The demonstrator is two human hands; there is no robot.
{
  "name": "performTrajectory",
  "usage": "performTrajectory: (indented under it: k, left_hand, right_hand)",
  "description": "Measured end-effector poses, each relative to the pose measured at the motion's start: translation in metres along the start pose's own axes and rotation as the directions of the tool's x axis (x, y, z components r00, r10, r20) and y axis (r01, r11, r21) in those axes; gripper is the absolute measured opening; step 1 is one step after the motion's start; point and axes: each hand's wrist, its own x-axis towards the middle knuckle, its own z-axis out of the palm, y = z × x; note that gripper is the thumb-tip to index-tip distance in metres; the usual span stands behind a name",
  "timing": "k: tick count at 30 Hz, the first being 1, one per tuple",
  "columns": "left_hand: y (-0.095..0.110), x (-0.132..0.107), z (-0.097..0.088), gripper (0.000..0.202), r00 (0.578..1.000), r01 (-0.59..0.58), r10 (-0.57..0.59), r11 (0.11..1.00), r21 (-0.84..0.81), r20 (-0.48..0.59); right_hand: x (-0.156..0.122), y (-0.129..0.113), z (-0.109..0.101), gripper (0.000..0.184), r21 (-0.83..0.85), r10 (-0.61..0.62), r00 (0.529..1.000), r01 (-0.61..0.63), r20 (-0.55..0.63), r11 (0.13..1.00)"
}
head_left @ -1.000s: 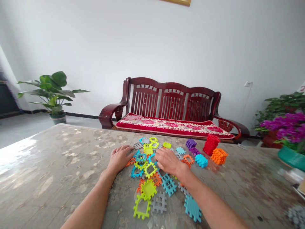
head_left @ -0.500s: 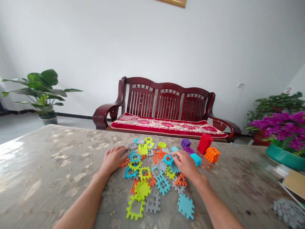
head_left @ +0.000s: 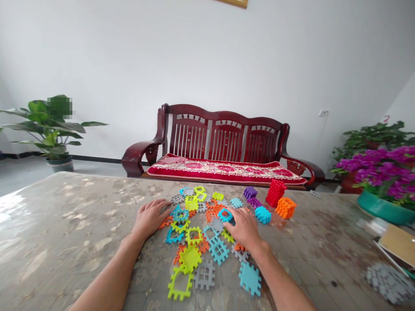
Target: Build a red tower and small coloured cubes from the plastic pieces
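My left hand (head_left: 152, 217) rests on the table at the left edge of a spread of flat interlocking puzzle tiles, fingers loosely apart, beside an orange tile (head_left: 166, 223). Over the right side of the spread is my right hand (head_left: 244, 228), thumb and forefinger apart next to a blue window tile (head_left: 224, 214) and a grey tile (head_left: 217, 225). What lies under its palm is hidden. Closer to me are a lime solid tile (head_left: 190, 258), a lime frame tile (head_left: 174, 292), a grey window tile (head_left: 205, 276) and a light blue tile (head_left: 250, 278).
Stacks of red (head_left: 276, 193), orange (head_left: 285, 207), blue (head_left: 263, 214) and purple tiles (head_left: 250, 192) stand at the back right. Grey tiles (head_left: 389, 283) lie front right, near a cardboard-coloured box (head_left: 398, 244) and a flower pot (head_left: 385, 208). A wooden bench (head_left: 227, 129) stands behind the table.
My right hand has shifted slightly left and towards me, over the tiles, now covering part of an orange tile. My left hand stays in place. The whole view has shifted slightly.
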Motion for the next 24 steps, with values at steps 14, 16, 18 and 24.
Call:
performTrajectory:
  k: [14, 16, 18, 24]
  left_hand:
    - [0.0, 0.001, -0.001, 0.044, 1.0, -0.002, 0.002, 1.0, 0.03, 0.011]
    - [-0.001, 0.001, 0.0, 0.044, 1.0, -0.005, 0.004, 0.999, 0.032, 0.011]
    - [-0.002, 0.001, 0.001, 0.045, 1.0, -0.01, 0.01, 0.999, 0.037, 0.007]
    - [-0.002, 0.001, 0.003, 0.044, 1.0, -0.01, 0.01, 1.0, 0.027, -0.009]
  right_hand:
    - [-0.008, 0.069, -0.02, 0.045, 0.111, 0.393, 0.869, -0.378, -0.3, 0.919]
    - [-0.014, 0.087, -0.023, 0.045, 0.083, 0.462, 0.84, -0.458, -0.286, 0.885]
    - [-0.02, 0.099, -0.023, 0.045, 0.04, 0.485, 0.832, -0.493, -0.268, 0.869]
    - [-0.024, 0.106, -0.018, 0.052, -0.007, 0.487, 0.845, -0.501, -0.218, 0.866]
